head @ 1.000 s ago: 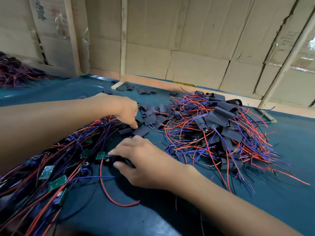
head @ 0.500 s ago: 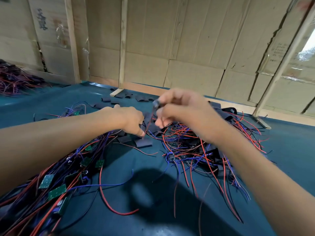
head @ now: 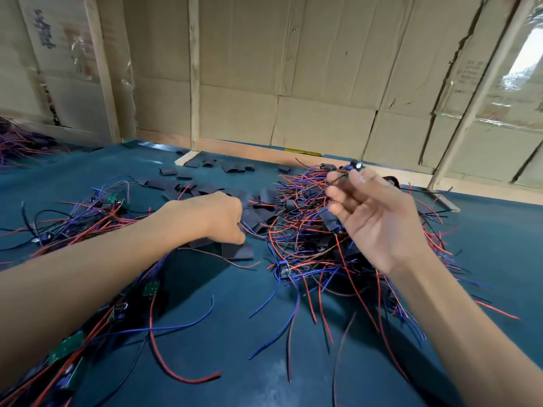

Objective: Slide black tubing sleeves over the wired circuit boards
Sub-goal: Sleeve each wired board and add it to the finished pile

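A wired circuit board (head: pixel 354 166) is pinched at the fingertips of the right hand (head: pixel 379 218), raised clear of the sleeved pile (head: pixel 338 230), seemingly to free its wires. The left hand (head: pixel 219 218) is curled down among loose black sleeves (head: pixel 236 250), presumably picking one; its grasp cannot be told.

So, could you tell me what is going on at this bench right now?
A person is sleeving wired circuit boards. The right hand is raised over the finished pile, pinching a small wired board at its fingertips. The left hand is down among the loose black sleeves. Bare boards wait at the left on the blue table.
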`<action>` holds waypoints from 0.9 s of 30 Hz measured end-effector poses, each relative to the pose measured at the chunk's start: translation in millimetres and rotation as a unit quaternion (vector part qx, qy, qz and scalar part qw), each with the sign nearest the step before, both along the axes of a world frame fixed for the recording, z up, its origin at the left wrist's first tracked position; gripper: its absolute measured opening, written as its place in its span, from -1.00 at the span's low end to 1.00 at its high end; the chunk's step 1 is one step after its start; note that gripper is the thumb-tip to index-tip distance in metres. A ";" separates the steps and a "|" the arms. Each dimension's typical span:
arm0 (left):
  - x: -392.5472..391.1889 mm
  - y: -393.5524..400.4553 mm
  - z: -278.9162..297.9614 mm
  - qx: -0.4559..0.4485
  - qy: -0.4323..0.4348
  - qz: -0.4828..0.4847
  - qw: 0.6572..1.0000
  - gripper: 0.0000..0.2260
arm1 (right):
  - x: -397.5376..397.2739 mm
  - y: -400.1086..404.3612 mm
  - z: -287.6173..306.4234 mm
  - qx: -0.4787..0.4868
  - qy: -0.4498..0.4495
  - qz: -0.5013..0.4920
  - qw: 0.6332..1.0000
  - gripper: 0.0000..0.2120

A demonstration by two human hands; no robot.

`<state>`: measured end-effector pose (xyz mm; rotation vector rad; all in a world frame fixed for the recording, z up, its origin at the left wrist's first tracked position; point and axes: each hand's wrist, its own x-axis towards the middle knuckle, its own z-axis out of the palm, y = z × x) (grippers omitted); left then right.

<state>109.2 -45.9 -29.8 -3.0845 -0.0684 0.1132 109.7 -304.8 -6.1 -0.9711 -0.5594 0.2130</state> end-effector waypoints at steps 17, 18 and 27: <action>-32.5 -13.7 -16.4 -0.275 -0.378 -0.291 0.835 -0.58 | -14.1 -5.3 -12.0 0.055 0.060 0.037 0.996 -0.84; -33.8 -14.6 -15.8 -0.275 -0.379 -0.296 0.833 -0.60 | -13.9 -5.2 -12.2 0.047 0.061 0.044 0.996 -0.80; -40.8 -18.9 -12.8 -0.269 -0.378 -0.318 0.827 -0.60 | -15.8 0.1 -10.7 -0.020 0.088 0.081 0.993 -0.77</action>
